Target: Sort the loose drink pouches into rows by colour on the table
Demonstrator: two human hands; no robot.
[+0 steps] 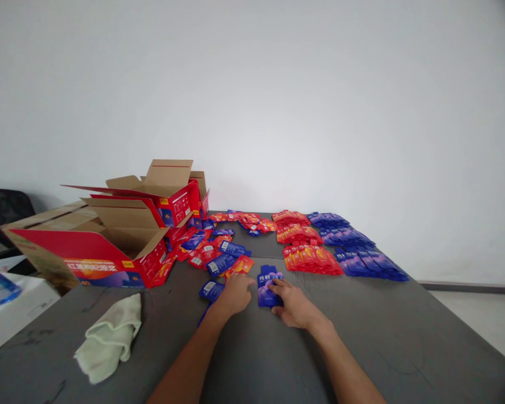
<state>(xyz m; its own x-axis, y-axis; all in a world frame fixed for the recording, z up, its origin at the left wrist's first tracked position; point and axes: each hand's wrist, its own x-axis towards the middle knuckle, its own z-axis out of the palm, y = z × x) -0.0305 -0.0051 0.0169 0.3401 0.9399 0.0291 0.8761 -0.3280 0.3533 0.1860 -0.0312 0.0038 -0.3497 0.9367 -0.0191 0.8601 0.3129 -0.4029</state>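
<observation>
A grey table [404,336] holds open red boxes [122,235] at left and rows of packets [340,247] behind. At its middle lies a blue packet [266,283]: the right hand [293,304] presses flat fingers on it, the left hand [235,293] rests half-curled beside it.

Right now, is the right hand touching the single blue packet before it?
Touching. The head view shows the right hand with fingers lying on the blue packet.

Grey table [404,336] — red sachets [311,259], blue sachets [368,262], open cartons [109,247], pale cloth [109,336]
</observation>
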